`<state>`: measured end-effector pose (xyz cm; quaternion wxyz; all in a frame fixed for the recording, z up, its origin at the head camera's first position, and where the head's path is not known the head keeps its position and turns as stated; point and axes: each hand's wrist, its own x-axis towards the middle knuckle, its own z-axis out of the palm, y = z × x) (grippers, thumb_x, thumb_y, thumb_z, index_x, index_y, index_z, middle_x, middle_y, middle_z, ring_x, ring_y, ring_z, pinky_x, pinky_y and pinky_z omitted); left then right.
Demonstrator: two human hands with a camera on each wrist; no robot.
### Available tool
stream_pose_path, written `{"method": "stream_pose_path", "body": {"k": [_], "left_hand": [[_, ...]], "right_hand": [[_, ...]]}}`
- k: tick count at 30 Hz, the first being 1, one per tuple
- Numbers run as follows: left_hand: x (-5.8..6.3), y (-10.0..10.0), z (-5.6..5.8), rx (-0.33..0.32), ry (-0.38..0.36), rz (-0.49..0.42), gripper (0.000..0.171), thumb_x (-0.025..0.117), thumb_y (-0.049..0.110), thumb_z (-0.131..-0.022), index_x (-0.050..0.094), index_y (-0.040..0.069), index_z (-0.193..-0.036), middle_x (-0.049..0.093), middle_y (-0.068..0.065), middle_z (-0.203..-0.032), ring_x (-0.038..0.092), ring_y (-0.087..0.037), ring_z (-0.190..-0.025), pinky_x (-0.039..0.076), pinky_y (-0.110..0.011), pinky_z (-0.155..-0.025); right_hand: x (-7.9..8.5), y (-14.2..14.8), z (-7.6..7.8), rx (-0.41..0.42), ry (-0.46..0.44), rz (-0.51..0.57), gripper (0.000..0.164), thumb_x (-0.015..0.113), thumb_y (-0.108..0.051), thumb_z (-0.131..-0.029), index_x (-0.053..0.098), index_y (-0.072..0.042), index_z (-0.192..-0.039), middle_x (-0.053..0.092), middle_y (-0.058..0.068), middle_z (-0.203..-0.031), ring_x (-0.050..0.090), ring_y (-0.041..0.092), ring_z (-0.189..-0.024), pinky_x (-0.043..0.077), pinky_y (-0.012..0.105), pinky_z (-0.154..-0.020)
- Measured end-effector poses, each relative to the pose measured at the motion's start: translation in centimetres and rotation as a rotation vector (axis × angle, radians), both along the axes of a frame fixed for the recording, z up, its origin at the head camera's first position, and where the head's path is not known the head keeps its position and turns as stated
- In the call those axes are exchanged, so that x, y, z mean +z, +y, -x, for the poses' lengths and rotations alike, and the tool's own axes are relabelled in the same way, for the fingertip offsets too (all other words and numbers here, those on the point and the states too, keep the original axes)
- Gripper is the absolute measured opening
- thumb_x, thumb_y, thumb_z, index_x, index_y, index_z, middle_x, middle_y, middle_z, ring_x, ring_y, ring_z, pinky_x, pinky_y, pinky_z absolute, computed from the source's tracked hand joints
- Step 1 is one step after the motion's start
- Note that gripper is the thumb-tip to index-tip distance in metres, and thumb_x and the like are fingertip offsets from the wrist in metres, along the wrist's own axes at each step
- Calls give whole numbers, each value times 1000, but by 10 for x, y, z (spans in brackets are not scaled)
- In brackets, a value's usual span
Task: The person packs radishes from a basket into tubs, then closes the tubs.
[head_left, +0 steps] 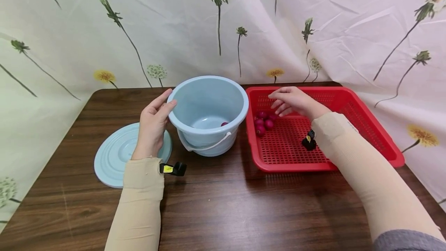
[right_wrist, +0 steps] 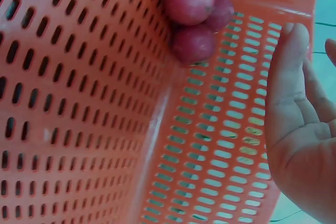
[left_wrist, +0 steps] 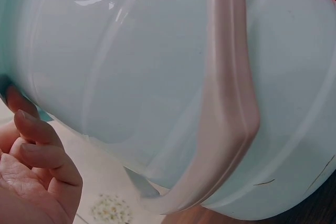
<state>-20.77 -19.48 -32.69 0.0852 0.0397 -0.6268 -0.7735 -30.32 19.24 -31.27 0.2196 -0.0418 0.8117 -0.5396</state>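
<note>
A light blue bucket stands upright on the table, its white handle hanging down the front. My left hand holds the bucket's left rim between thumb and fingers; in the left wrist view its fingers are bent at the rim's outer side. Inside the bucket a small round purple-red ball-like thing shows partly over the front rim. Over the back left part of a red basket hovers my right hand, loosely bent and holding nothing. Several more round purple-red things lie clustered in the basket's left end.
A round light blue lid lies flat left of the bucket, partly behind the left forearm. The basket's left rim stands close to the bucket's right side. Behind the dark wooden table hangs a white cloth with dandelion prints.
</note>
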Motion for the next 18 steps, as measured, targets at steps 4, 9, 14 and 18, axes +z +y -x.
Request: {"method": "stream_pose_path", "body": {"k": [4, 9, 14, 18], "left_hand": [[0, 0, 0, -1, -3, 1, 52, 73, 22, -92, 57, 12, -141, 55, 8, -66, 45, -7, -57, 40, -15, -51], [1, 1, 0, -3, -12, 6, 53, 73, 22, -92, 57, 12, -141, 56, 9, -66, 46, -6, -57, 41, -16, -53], [1, 1, 0, -3, -13, 3, 52, 73, 22, -92, 57, 12, -140, 57, 8, -67, 47, -5, -57, 41, -15, -53], [0, 0, 0, -3, -4, 2, 52, 72, 21, -92, 57, 11, -141, 57, 8, -67, 48, -5, -57, 42, -15, -53]], "right_hand": [[-5, 3, 2, 38, -36, -25, 46, 51, -29, -104, 50, 4, -137, 72, 8, -91, 68, 14, -67, 59, 29, -64], [-10, 6, 3, 72, -78, -50, 47, 51, -28, -104, 48, 5, -137, 73, 8, -88, 67, 15, -66, 59, 30, -64], [-12, 7, 4, 97, -128, -84, 48, 50, -27, -104, 45, 4, -140, 73, 8, -85, 66, 14, -65, 59, 30, -63], [-12, 9, 5, 124, -166, -118, 47, 49, -28, -105, 44, 2, -141, 72, 7, -85, 67, 14, -66, 59, 30, -65]]}}
